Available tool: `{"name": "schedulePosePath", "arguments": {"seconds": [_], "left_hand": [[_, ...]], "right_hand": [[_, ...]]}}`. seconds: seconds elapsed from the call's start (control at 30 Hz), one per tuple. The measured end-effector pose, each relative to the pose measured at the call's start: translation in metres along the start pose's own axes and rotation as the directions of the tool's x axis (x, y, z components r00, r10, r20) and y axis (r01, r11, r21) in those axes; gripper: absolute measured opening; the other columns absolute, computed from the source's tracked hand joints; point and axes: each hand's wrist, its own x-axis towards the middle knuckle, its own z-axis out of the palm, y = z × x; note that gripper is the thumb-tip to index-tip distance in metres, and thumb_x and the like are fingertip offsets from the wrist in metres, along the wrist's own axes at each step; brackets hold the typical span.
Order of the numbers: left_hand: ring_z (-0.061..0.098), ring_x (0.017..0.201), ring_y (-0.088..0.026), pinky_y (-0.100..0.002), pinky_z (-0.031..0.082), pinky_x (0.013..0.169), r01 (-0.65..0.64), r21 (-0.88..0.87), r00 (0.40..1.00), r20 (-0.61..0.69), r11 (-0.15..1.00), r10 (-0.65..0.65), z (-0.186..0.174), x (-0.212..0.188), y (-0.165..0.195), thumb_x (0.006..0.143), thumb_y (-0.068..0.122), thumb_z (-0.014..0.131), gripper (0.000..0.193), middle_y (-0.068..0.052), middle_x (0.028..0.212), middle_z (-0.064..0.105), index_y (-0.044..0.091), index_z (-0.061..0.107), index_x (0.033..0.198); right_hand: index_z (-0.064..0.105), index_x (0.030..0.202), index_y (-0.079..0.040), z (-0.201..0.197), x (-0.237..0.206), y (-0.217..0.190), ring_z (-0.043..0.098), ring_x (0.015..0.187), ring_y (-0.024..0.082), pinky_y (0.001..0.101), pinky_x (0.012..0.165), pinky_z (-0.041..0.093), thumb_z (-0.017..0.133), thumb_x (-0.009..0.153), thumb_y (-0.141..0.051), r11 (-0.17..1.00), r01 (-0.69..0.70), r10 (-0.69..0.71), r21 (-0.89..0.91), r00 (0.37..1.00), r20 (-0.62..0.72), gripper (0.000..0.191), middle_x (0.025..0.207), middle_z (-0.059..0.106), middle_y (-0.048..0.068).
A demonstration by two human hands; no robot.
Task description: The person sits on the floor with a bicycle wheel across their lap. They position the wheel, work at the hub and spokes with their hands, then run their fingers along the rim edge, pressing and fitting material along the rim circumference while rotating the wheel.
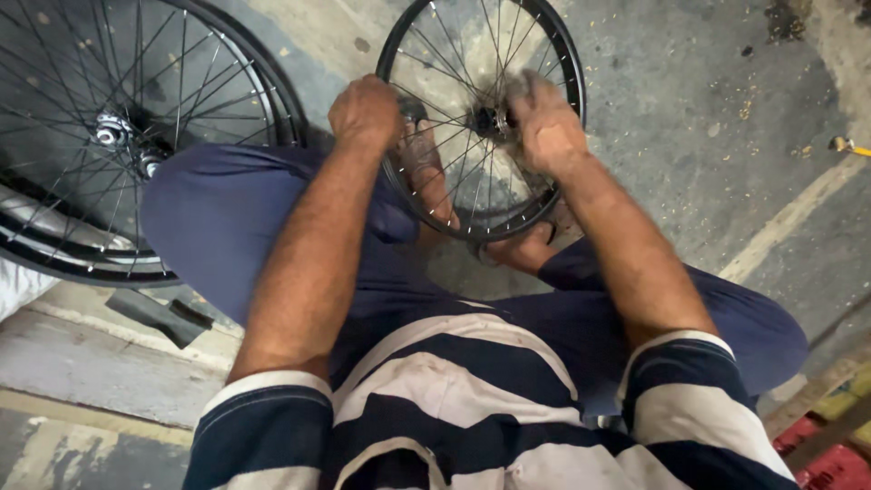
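A small black spoked bicycle wheel [562,68] stands upright on the concrete floor between my knees and feet. My left hand [366,111] is closed over the wheel's left rim. At the centre, my right hand [544,122] is blurred with motion and closed around the hub [490,118]. My feet in sandals rest under the wheel's lower edge. I sit low, in dark blue trousers and a striped shirt.
A larger black wheel with a tyre [109,136] and a shiny hub leans at the left. A dark flat tool [159,316] lies on the floor edge beside my left knee. Red and wooden objects [830,436] sit at the lower right.
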Motion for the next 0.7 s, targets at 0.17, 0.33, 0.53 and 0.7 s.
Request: {"name": "schedulePosePath", "arguments": {"seconds": [0.17, 0.33, 0.53, 0.7], "left_hand": [[0.065, 0.114, -0.038, -0.046, 0.053, 0.093, 0.018, -0.053, 1.000, 0.015, 0.998, -0.017, -0.005, -0.006, 0.004, 0.080, 0.020, 0.077, 0.042, -0.020, 0.121, 0.068, 0.003, 0.066, 0.116], [0.066, 0.118, -0.037, -0.045, 0.054, 0.097, 0.027, -0.057, 0.998, 0.050, 0.998, -0.024, -0.008, -0.009, 0.008, 0.085, 0.018, 0.074, 0.036, -0.019, 0.124, 0.070, 0.005, 0.070, 0.118], [0.064, 0.118, -0.035, -0.045, 0.054, 0.095, 0.037, -0.021, 0.996, 0.080, 0.999, -0.035, -0.013, -0.011, 0.011, 0.077, 0.019, 0.081, 0.046, -0.018, 0.124, 0.068, 0.005, 0.067, 0.119], [0.066, 0.117, -0.036, -0.045, 0.054, 0.095, 0.014, -0.022, 0.999, 0.050, 1.000, -0.013, -0.010, -0.009, 0.011, 0.078, 0.019, 0.080, 0.048, -0.019, 0.123, 0.069, 0.001, 0.065, 0.120]], "right_hand": [[0.040, 0.155, -0.005, 0.002, 0.004, 0.006, 0.060, 0.122, 0.044, 0.0492, 0.101, 0.050, 0.061, 0.098, -0.061, 0.894, -0.447, 0.424, -0.022, 0.832, 0.359, 0.083, 0.133, 0.060, 0.031], [0.042, 0.159, -0.003, 0.011, 0.007, 0.015, 0.057, 0.132, 0.041, 0.0443, 0.104, 0.052, 0.067, 0.091, -0.043, 0.970, 0.197, -0.178, -0.144, 0.975, 0.137, 0.082, 0.150, 0.052, 0.025], [0.036, 0.148, -0.004, 0.017, 0.001, 0.017, 0.050, 0.130, 0.046, 0.0506, 0.097, 0.046, 0.067, 0.086, -0.061, 0.944, -0.329, 0.309, 0.023, 0.908, 0.284, 0.090, 0.150, 0.043, 0.030], [0.042, 0.153, -0.002, 0.014, 0.000, 0.015, 0.060, 0.126, 0.044, 0.0496, 0.107, 0.049, 0.056, 0.105, -0.051, 0.914, -0.401, 0.360, 0.065, 0.873, 0.330, 0.070, 0.140, 0.060, 0.029]]}}
